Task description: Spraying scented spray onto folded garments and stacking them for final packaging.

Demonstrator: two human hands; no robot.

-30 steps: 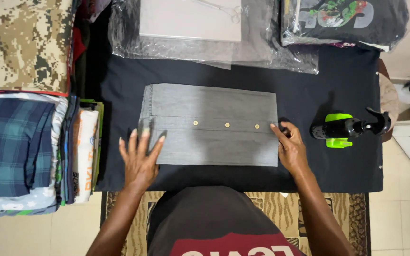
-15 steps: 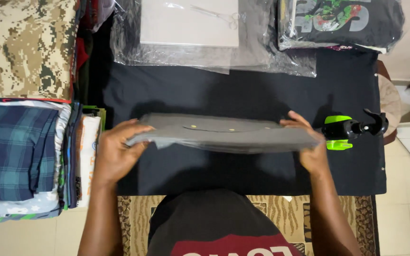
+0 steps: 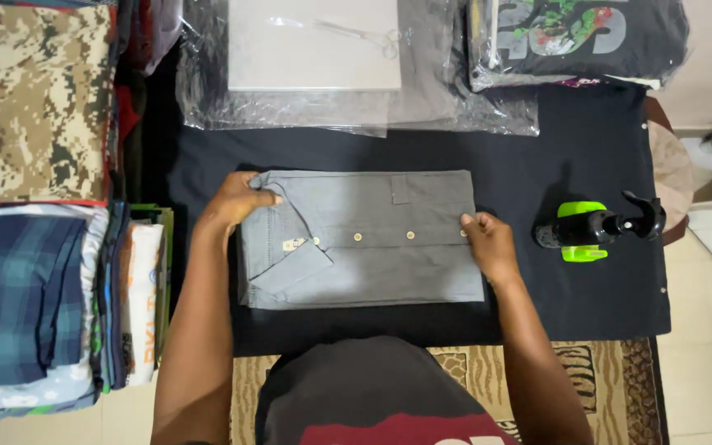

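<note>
Shirt: I see a folded grey button-up shirt of thin cloth (image 3: 364, 239) lying flat in the middle of the black cloth-covered table (image 3: 587, 305), front side up, with the collar toward 9 o'clock and a row of pale buttons along the middle.
Left hand: my left hand (image 3: 236, 202) rests on the collar corner of the shirt at about 10 o'clock of it, the fingers curled and pinching the cloth there.
Right hand: my right hand (image 3: 488, 245) lies at the 3 o'clock edge of the shirt, the fingertips pressing on the button strip; I cannot tell if it grips the edge or only presses on it.
Hands together: the two hands are well apart, one at each end of the shirt.
Spray bottle: a black spray bottle with a bright green part (image 3: 595, 231) lies on its side at 3 o'clock of the shirt, near the right hand but not touching.
Plastic bags: clear plastic bags with a pale flat sheet inside (image 3: 315, 49) lie at 12 o'clock.
Packed garment: a dark printed garment in a plastic bag (image 3: 578, 37) is at 1 o'clock.
Stacks: a camouflage cloth pile (image 3: 35, 99) is at 10 o'clock, and a stack of folded plaid and other clothes (image 3: 35, 305) is at 8 o'clock.
</note>
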